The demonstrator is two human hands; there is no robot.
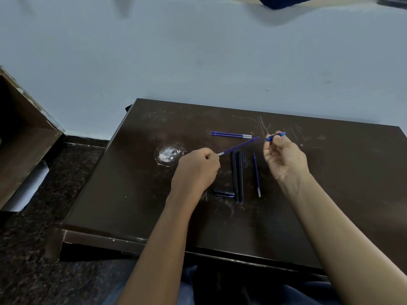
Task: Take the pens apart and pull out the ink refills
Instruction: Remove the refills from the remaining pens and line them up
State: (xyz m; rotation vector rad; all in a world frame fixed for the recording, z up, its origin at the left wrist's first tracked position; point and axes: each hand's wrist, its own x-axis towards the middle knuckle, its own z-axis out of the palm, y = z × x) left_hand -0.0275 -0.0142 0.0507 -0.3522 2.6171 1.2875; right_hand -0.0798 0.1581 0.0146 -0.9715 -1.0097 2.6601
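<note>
My left hand (pixel 199 167) grips the silver end of a blue ink refill (pixel 239 146) that slants up to the right above the dark table (pixel 123 194). My right hand (pixel 283 156) pinches a small blue pen piece (pixel 276 136) at its fingertips, held just past the refill's tip. Two black pen barrels (pixel 237 176) lie side by side between my hands. A single blue refill (pixel 256 175) lies right of them. Two more blue refills (pixel 230 134) lie together farther back. A black cap (pixel 223 192) with a blue clip rests by the barrels' near ends.
A pale worn patch (pixel 168 155) marks the tabletop left of my left hand. Scratches (pixel 264 125) run across the far right of the top. A brown cabinet (pixel 24 137) stands to the left on the dark speckled floor. A light wall is behind.
</note>
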